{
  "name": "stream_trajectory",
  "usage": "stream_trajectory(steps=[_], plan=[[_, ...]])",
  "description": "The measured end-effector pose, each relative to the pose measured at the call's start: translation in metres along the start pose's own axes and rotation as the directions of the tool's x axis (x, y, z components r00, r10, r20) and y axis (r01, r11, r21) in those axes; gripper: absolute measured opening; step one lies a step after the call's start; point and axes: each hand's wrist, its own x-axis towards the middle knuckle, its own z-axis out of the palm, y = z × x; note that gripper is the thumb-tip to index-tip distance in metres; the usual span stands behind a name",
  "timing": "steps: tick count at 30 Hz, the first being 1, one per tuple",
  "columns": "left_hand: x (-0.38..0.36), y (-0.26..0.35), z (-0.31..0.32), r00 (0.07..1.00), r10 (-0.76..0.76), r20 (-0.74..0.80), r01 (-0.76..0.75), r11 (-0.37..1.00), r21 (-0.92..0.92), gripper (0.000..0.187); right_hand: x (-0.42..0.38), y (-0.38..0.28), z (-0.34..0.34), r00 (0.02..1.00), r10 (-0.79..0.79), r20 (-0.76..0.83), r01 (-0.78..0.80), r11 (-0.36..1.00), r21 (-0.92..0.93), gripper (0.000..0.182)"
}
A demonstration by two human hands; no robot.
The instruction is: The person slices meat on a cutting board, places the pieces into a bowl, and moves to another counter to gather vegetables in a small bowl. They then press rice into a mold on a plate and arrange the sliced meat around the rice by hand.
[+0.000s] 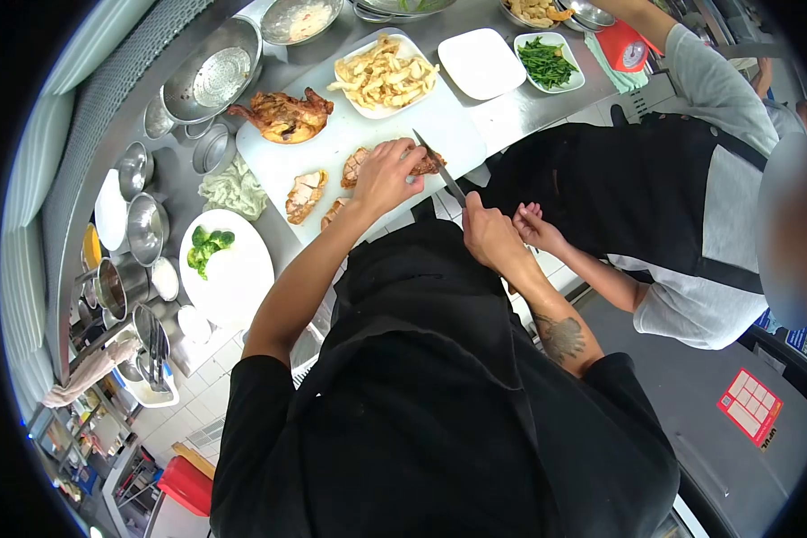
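My right hand (493, 235) is wrapped round the handle of a kitchen knife (450, 185), whose blade lies across a roasted chicken piece (432, 163) near the cutting board's front edge. With curled fingers, my left hand (391, 177) holds that piece down, close beside the blade. Its fingers partly hide the meat. More cut chicken (306, 195) lies on the white cutting board (273, 160), some of it under my left wrist. Farther back on the board are a browned chicken portion (289, 117) and a white dish heaped with French fries (387, 75).
A co-worker in a black apron (637, 202) stands close on the right, one hand near my right wrist. Left of the board are a crumpled cloth (233, 190) and an oval plate (251, 260) with broccoli. A square white dish (482, 63) and greens (547, 63) sit behind.
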Motion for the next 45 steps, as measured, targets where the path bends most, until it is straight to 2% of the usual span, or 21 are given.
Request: stream_trajectory(steps=[4,6,10,12,16,19,22,23,27,30,32,37,39,42,45], plan=[[-0.002,-0.005,0.007,0.999,-0.031,0.043,0.033,0.998,-0.050,0.038,-0.003,-0.010,-0.011,0.996,0.048,0.071,-0.047,0.999,-0.017,0.016],[-0.003,-0.004,0.007,1.000,-0.012,0.001,0.012,0.995,-0.102,0.037,-0.004,-0.013,-0.016,0.986,0.093,0.138,-0.093,0.996,-0.001,0.017],[0.000,-0.006,0.008,1.000,-0.012,-0.003,0.012,0.992,-0.126,0.034,0.002,-0.020,-0.016,0.988,0.067,0.140,-0.072,0.997,0.029,0.017],[0.001,-0.009,0.008,0.999,-0.017,0.044,0.023,0.989,-0.148,0.040,0.014,-0.023,-0.008,0.997,0.032,0.073,-0.035,0.998,0.048,0.018],[0.002,-0.009,0.009,1.000,-0.010,0.025,0.014,0.987,-0.159,0.034,0.016,-0.026,-0.008,0.996,0.065,0.069,-0.069,0.996,0.057,0.014],[0.003,-0.009,0.011,1.000,-0.028,0.014,0.030,0.989,-0.144,0.038,0.001,-0.024,-0.014,0.987,0.111,0.116,-0.111,0.994,-0.006,0.019],[0.000,-0.010,0.015,0.999,-0.016,0.036,0.022,0.985,-0.171,0.040,0.026,-0.017,0.016,0.998,0.051,0.038,-0.054,0.996,0.075,0.020],[-0.002,-0.011,0.017,0.999,-0.023,0.038,0.029,0.986,-0.166,0.041,0.032,-0.019,0.019,0.993,0.093,0.066,-0.097,0.993,0.067,0.020],[-0.002,-0.009,0.016,0.999,-0.036,0.007,0.036,0.990,-0.135,0.041,0.018,-0.024,0.005,0.992,0.104,0.077,-0.108,0.993,0.043,0.017],[-0.003,-0.011,0.018,1.000,-0.012,-0.003,0.012,0.989,-0.145,0.041,0.021,-0.013,0.032,0.993,0.107,0.045,-0.109,0.993,0.038,0.016],[-0.007,-0.009,0.020,1.000,-0.023,0.006,0.023,0.990,-0.138,0.042,0.043,-0.004,0.059,0.998,0.033,-0.061,-0.028,0.995,0.093,0.016],[0.001,0.001,0.008,0.995,-0.071,0.067,0.078,0.991,-0.107,0.044,0.020,-0.007,0.028,0.995,0.011,-0.098,0.000,0.994,0.110,0.016],[0.002,0.010,0.000,0.998,-0.064,-0.008,0.063,0.994,-0.091,0.045,0.005,-0.004,0.017,0.989,0.056,-0.136,-0.038,0.991,0.131,0.012],[0.009,0.015,0.004,0.999,-0.012,-0.052,0.007,0.995,-0.095,0.042,0.000,0.002,0.004,0.993,0.087,-0.085,-0.079,0.993,0.088,0.013],[0.011,0.011,0.020,1.000,-0.020,-0.017,0.019,0.995,-0.096,0.043,0.002,0.004,0.006,0.996,0.065,-0.058,-0.060,0.995,0.073,0.011]])
